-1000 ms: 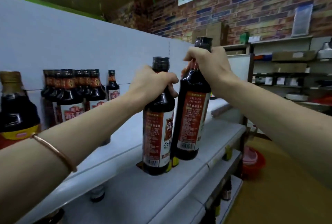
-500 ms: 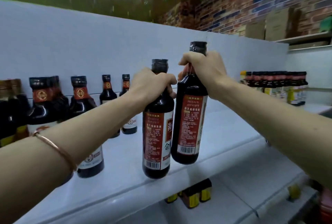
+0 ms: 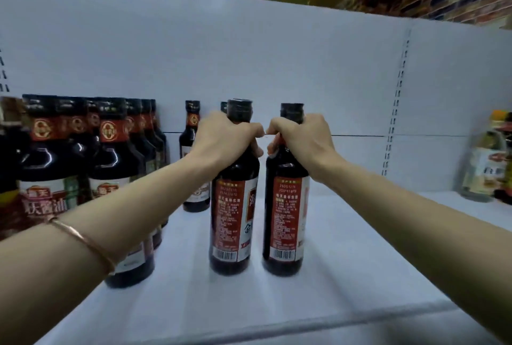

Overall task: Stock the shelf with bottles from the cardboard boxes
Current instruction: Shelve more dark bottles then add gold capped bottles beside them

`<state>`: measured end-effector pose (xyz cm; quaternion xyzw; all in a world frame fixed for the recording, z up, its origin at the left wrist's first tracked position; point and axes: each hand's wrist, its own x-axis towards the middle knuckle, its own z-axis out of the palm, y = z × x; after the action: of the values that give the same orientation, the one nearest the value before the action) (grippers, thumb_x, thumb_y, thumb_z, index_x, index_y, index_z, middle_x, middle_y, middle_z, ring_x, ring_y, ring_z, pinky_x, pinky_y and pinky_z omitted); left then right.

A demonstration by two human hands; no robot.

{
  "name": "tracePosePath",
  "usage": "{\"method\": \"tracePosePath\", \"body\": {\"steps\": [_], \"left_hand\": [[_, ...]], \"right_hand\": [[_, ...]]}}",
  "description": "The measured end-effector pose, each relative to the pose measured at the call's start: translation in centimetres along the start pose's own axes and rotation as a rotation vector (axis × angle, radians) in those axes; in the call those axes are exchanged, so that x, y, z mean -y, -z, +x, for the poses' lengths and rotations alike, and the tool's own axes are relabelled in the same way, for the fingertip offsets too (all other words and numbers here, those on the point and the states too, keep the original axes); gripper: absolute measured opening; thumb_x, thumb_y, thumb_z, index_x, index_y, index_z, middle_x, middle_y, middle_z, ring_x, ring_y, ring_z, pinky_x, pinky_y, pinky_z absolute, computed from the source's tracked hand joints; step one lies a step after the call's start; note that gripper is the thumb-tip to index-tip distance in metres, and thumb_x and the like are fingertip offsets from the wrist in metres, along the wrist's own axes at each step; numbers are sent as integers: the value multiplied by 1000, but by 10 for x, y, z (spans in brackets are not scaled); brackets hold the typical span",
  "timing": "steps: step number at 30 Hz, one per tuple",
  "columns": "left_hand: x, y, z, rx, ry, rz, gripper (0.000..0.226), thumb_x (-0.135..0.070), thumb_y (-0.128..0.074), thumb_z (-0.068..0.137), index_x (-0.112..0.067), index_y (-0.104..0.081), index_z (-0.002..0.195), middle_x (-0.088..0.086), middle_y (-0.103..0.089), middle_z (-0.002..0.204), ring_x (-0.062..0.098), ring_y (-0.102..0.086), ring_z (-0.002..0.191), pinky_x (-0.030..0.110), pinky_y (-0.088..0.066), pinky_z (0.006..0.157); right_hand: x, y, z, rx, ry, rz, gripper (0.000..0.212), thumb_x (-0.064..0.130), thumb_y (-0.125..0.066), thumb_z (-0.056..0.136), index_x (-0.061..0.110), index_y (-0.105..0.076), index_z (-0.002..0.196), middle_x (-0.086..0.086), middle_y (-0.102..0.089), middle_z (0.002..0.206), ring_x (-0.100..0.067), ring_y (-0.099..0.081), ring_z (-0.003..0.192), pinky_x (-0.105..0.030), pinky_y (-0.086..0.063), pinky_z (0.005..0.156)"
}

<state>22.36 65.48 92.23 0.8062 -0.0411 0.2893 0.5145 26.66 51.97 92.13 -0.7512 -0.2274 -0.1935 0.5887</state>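
Two dark sauce bottles with red and white labels stand upright side by side on the white shelf (image 3: 346, 283). My left hand (image 3: 224, 137) grips the neck of the left bottle (image 3: 234, 220). My right hand (image 3: 299, 139) grips the neck of the right bottle (image 3: 285, 220). Both bottle bases rest on or just above the shelf surface, near its middle. A thin bracelet (image 3: 83, 239) sits on my left forearm. No cardboard box is in view.
Rows of dark bottles (image 3: 110, 178) fill the shelf's left side, and two single ones (image 3: 192, 156) stand behind my left hand by the white back panel (image 3: 277, 53). A pale-liquid bottle (image 3: 484, 167) stands at the far right. Bare shelf lies between.
Both hands have carried the bottles forward and down from the shelf's front edge onto its surface. My view has turned to face the shelf squarely.
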Motion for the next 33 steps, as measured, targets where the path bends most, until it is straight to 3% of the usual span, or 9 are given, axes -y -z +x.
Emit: {"method": "tracePosePath", "body": {"steps": [7,11,13,16,19,22,29,31,33], "left_hand": [[15,-10,9,-283,-102,229,24,-28,-61,87,-17,-67,67,-6,-69,62,6,-67,60,23,-52,62],[28,-18,-6,-344,-117,237,18,-33,-61,89,-18,-61,79,-2,-70,75,12,-66,70,35,-55,70],[34,-22,-20,-352,-110,230,14,-40,-63,87,-27,-57,88,-7,-67,83,6,-64,76,30,-53,70],[43,-25,-39,-318,10,215,48,-58,-68,73,-34,-50,111,-9,-53,111,1,-56,96,27,-48,82],[49,-24,-53,-265,60,300,84,-49,-78,68,-37,-32,137,-10,-37,121,-10,-43,95,28,-42,87],[50,-17,-53,-231,39,285,90,-42,-83,65,-34,-31,139,-12,-44,125,-1,-49,105,30,-46,91],[62,3,-44,-188,71,194,81,-28,-78,74,-24,-32,141,-23,-55,98,-14,-50,78,7,-41,63],[66,5,-40,-177,66,174,74,-27,-75,78,-29,-34,140,-24,-56,101,-12,-53,85,11,-46,70],[72,6,-38,-171,81,142,71,-29,-75,79,-34,-35,138,-13,-57,115,0,-58,102,32,-55,87]], "right_hand": [[-31,-16,39,25,55,-30,28,30,-62,78,6,-68,64,-2,-72,63,-20,-69,67,-41,-58,73],[-35,-17,44,79,77,33,29,32,-63,82,10,-69,65,2,-71,60,-15,-69,66,-36,-57,72],[-39,-16,42,130,86,69,30,33,-62,83,10,-68,65,2,-71,63,-15,-67,67,-34,-54,70],[-56,-16,32,248,41,188,28,34,-64,85,16,-59,63,3,-67,68,-16,-65,69,-37,-52,72],[-63,-13,27,262,36,226,21,37,-65,86,21,-62,72,3,-70,77,-18,-69,77,-37,-56,75],[-61,-21,24,202,61,170,21,43,-62,88,23,-63,80,3,-71,82,-17,-69,80,-39,-57,78],[-52,-44,24,79,46,-79,41,62,-47,91,23,-56,99,2,-65,94,-19,-62,89,-40,-50,82],[-49,-47,26,170,12,-86,45,61,-44,92,21,-52,112,-3,-62,109,-22,-60,98,-44,-50,89],[-45,-45,30,303,-32,-76,44,54,-42,91,20,-48,117,-7,-57,119,-24,-57,106,-49,-46,96]]}}
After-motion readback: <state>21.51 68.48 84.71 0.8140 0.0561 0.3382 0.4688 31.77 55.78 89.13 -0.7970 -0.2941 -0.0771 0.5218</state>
